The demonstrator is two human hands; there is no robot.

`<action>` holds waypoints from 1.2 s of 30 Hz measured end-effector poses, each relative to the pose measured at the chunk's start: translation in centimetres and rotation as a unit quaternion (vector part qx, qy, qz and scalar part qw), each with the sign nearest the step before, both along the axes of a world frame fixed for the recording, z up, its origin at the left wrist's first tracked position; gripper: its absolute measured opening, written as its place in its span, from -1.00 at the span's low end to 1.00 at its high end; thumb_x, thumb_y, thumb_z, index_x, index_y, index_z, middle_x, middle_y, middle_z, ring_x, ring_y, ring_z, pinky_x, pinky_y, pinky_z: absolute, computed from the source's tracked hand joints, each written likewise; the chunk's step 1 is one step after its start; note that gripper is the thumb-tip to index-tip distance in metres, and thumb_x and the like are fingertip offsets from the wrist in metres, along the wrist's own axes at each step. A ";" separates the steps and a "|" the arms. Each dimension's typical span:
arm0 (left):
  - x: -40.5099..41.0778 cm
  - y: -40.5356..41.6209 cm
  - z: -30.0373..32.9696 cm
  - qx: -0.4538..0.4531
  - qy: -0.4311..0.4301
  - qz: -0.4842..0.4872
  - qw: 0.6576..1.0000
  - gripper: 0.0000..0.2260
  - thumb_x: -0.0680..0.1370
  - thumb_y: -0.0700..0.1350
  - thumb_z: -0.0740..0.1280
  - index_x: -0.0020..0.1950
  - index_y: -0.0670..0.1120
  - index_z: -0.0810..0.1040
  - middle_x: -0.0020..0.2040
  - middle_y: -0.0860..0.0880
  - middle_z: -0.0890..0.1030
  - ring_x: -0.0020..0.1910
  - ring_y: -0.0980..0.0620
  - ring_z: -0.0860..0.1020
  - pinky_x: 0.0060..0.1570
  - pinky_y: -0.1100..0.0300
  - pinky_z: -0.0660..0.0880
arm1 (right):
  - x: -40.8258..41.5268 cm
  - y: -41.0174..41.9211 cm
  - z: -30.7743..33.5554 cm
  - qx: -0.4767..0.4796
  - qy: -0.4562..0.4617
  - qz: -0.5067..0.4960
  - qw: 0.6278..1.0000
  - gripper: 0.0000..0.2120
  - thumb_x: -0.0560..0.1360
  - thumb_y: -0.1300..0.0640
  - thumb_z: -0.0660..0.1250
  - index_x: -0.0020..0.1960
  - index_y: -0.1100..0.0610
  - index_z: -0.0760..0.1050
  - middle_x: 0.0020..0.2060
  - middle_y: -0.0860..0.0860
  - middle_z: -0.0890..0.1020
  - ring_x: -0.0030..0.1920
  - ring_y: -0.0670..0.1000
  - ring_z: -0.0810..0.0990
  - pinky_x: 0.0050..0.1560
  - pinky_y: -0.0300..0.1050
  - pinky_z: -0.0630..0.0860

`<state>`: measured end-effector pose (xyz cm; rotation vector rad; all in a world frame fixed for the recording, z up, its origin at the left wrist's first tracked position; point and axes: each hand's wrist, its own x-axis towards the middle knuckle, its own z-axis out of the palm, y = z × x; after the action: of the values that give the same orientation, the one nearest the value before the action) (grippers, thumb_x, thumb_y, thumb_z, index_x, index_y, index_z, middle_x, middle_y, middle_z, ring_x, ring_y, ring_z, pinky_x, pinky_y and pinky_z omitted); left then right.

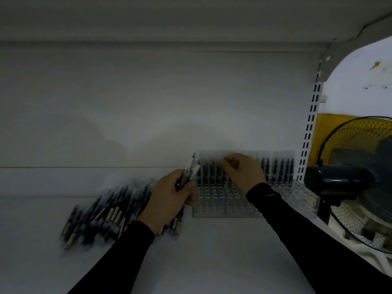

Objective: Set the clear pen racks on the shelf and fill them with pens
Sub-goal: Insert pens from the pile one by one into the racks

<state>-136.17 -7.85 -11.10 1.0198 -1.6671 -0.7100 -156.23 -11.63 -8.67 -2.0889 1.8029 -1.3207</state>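
Note:
A clear pen rack (pixel 224 205) with rows of holes stands on the white shelf (pixel 212 255) at the right end. Several dark pens (pixel 282 169) stand upright in its back row. My left hand (pixel 169 198) grips a small bundle of pens (pixel 192 169), their tips pointing up beside the rack's left edge. My right hand (pixel 244 171) is over the back row with curled fingers pinching at a pen top; the pen itself is hidden by the fingers. A heap of loose dark pens (pixel 106 213) lies on the shelf to the left.
The shelf's white back panel (pixel 148 102) rises behind, and another shelf board (pixel 169 18) hangs above. A slotted upright post (pixel 309 128) bounds the right end. Beyond it stands a black pedestal fan (pixel 360 179) before a yellow wall.

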 end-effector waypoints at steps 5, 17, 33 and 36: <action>-0.4 -0.1 -0.1 0.004 0.004 -0.011 1.000 -0.94 0.60 -0.14 0.31 0.03 -0.07 0.57 -0.16 -0.19 0.63 -0.26 -0.02 0.65 -0.19 0.18 0.62 | 1.8 2.3 -0.3 0.004 -0.018 0.100 0.995 -0.64 0.58 -0.11 0.22 -0.27 0.09 0.54 -0.36 0.06 0.60 -0.31 0.03 0.55 -0.19 -0.08 0.49; -1.1 0.2 -0.2 0.018 0.057 -0.054 0.997 -0.88 0.59 -0.19 0.32 0.08 -0.08 0.61 -0.10 -0.05 0.70 -0.19 0.03 0.68 -0.22 0.29 0.59 | 3.6 3.7 -0.3 0.107 -0.307 0.217 0.920 -0.80 0.51 0.17 0.38 -0.29 0.14 0.62 -0.43 -0.04 0.60 -0.37 -0.09 0.51 -0.25 -0.25 0.46; -0.3 -0.6 -0.5 -0.031 -0.061 0.055 0.996 -0.82 0.62 -0.06 0.26 -0.11 -0.02 0.61 -0.23 0.04 0.64 -0.40 0.15 0.46 -0.31 0.23 0.39 | -1.7 0.6 1.8 -0.114 -0.181 -0.013 0.977 -0.72 0.60 -0.02 0.23 0.16 0.11 0.58 -0.14 -0.06 0.62 -0.08 -0.03 0.62 0.07 -0.17 0.53; -0.2 -0.9 -0.8 -0.030 -0.056 0.043 0.997 -0.83 0.62 -0.05 0.25 -0.10 0.00 0.60 -0.17 -0.15 0.63 -0.40 0.04 0.44 -0.30 0.15 0.39 | -1.6 -0.2 1.8 -0.119 -0.156 -0.004 0.981 -0.71 0.60 0.00 0.25 0.18 0.15 0.58 -0.07 0.01 0.66 -0.09 -0.03 0.62 0.05 -0.23 0.55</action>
<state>-136.34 -8.72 -11.88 1.0980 -1.7206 -0.5516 -157.88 -11.78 -6.87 -1.8412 1.5906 -1.8270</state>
